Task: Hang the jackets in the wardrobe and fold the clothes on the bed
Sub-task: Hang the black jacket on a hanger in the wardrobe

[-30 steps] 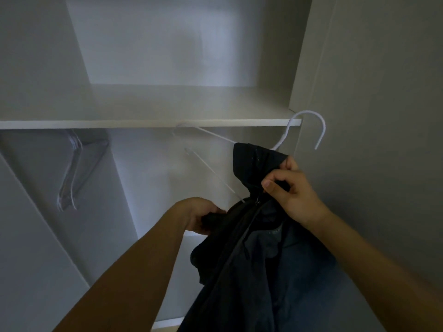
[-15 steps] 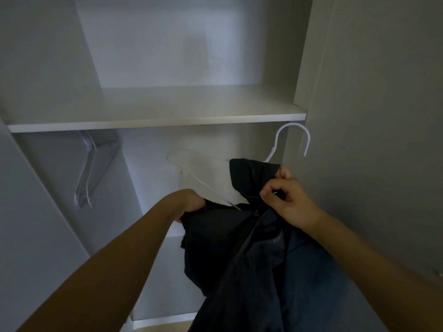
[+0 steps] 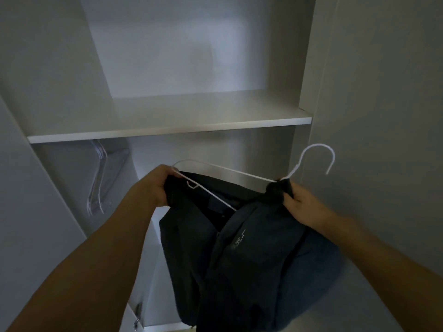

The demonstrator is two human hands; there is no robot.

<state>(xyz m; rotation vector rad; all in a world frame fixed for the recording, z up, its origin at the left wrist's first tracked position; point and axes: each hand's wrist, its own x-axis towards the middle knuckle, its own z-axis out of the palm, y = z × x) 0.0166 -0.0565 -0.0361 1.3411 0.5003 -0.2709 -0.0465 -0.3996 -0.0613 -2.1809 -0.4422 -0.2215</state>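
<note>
Wardrobe interior [image 3: 167, 56]: pale grey-white panels, dimly lit, with a soft brighter patch on the back wall of the upper compartment. Shelf [image 3: 167, 130]: one horizontal white board spanning the opening. Spare hangers [image 3: 97, 178]: clear or pale, hanging beneath the shelf at left against the side panel. Right side panel [image 3: 383, 92]: plain grey, tall. Hinge hardware [image 3: 137, 310]: small metal fitting low on the left.
</note>
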